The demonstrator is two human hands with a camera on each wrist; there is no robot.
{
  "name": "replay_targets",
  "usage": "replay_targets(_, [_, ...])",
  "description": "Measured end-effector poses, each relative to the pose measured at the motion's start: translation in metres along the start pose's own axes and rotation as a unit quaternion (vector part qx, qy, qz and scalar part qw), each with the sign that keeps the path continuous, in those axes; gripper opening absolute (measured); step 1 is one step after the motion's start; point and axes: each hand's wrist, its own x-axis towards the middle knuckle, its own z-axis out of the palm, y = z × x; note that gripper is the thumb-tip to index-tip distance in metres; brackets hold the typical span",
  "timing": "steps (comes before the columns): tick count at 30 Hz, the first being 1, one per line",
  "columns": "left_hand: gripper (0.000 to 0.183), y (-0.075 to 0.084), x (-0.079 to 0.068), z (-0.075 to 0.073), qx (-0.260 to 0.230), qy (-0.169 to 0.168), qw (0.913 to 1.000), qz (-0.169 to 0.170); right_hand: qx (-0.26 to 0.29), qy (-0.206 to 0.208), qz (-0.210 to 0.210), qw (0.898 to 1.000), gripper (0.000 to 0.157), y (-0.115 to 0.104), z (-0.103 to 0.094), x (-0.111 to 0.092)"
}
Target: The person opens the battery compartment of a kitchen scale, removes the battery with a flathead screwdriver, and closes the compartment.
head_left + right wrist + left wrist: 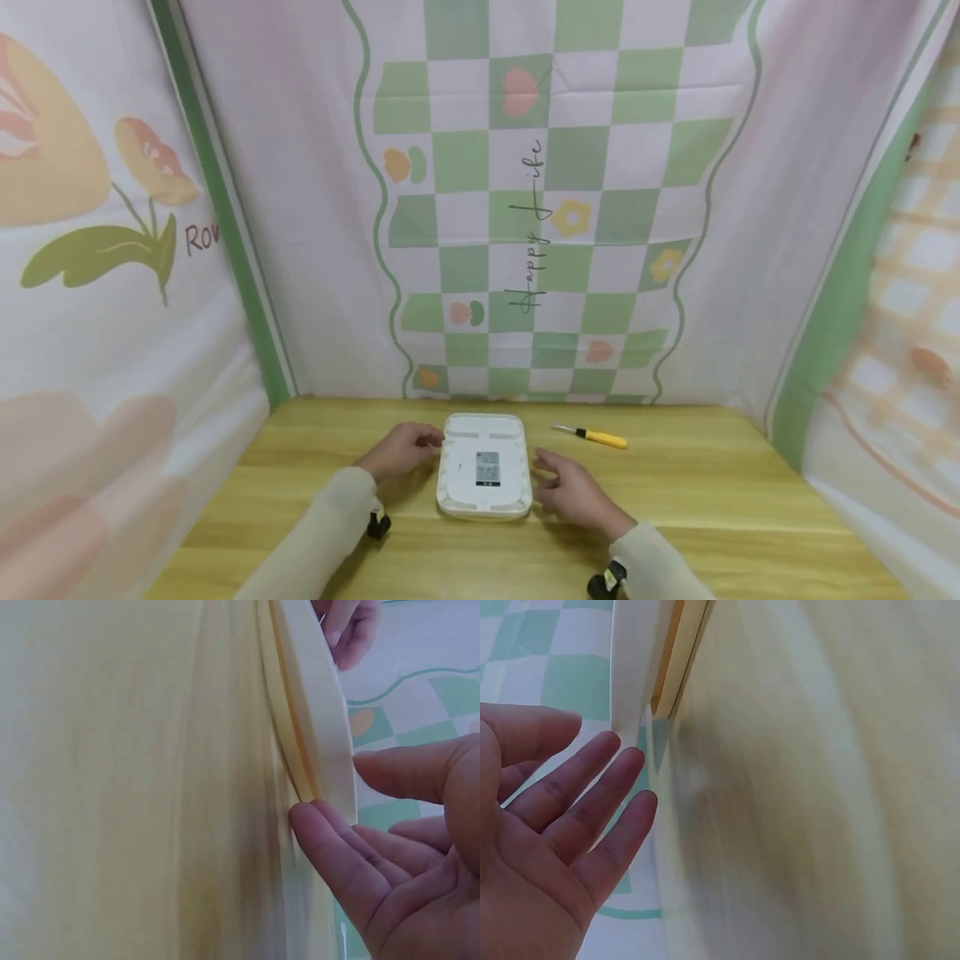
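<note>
On the wood-grain surface (697, 500), before a curtain (517, 208) where I read "Happy Life", the white device (463, 479) with an unreadable label (487, 468) lies between my left hand (406, 450) and right hand (576, 490), both with relaxed fingers.

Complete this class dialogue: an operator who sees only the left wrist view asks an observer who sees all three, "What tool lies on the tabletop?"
Observer: A yellow-handled screwdriver.
Operator: The white device looks edge-on to me. What is on its upward face?
Observer: A grey label with a black strip along its near end.
Operator: Where is the right grip?
Observer: Beside the device's right long side.
</note>
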Motion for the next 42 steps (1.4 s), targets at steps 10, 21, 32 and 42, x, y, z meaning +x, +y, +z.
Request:
replay_targets(10, [0.039, -0.01, 0.023, -0.005, 0.01, -0.013, 0.9989, -0.044, 0.166, -0.023, 0.048, 0.985, 0.069, -0.003, 0.004, -0.014])
replay_targets(21, [0.047, -0.015, 0.047, 0.003, -0.048, -0.006, 0.9957, -0.078, 0.187, -0.045, 0.084, 0.978, 0.067, -0.004, 0.009, -0.023])
replay_targets(32, [0.04, -0.017, 0.061, 0.009, -0.108, 0.013, 0.9881, -0.109, 0.162, -0.06, 0.134, 0.976, 0.06, -0.012, 0.016, -0.021])
replay_targets(42, [0.034, -0.014, 0.068, 0.012, -0.071, 0.027, 0.9928, -0.093, 0.125, -0.048, 0.142, 0.981, 0.052, -0.017, 0.024, -0.019])
